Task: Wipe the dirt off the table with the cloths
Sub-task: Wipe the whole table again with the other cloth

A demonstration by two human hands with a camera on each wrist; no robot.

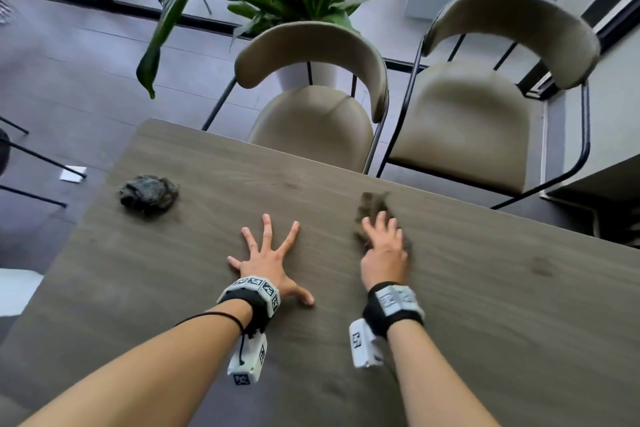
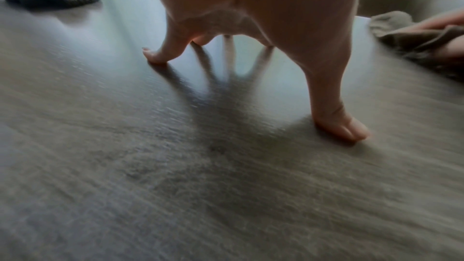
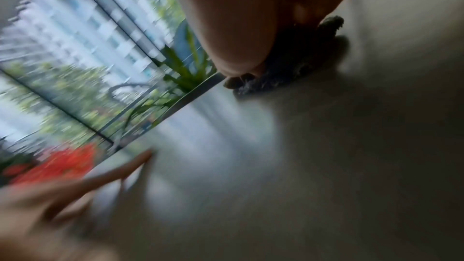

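Hands: right hand [image 1: 382, 246] presses flat on the brown cloth [image 1: 372, 206], fingers extended; left hand [image 1: 268, 255] is splayed, bare, on the counter [image 1: 485, 305]. Dark cloth [image 1: 149, 192] lies bunched left of the left hand, nearer that hand.

Two cloths [image 1: 149, 193] [image 1: 372, 208] flank the left hand [image 1: 268, 262] on the table [image 1: 485, 288].

Under our right hand [image 1: 383, 253] we see a nubby brown cloth [image 1: 372, 210], blurred, perhaps terry. The table [image 1: 450, 288] looks wood-grained with a soft sheen; beyond our left fingers [image 1: 266, 229] lies a dark, shaggy cloth [image 1: 149, 194].
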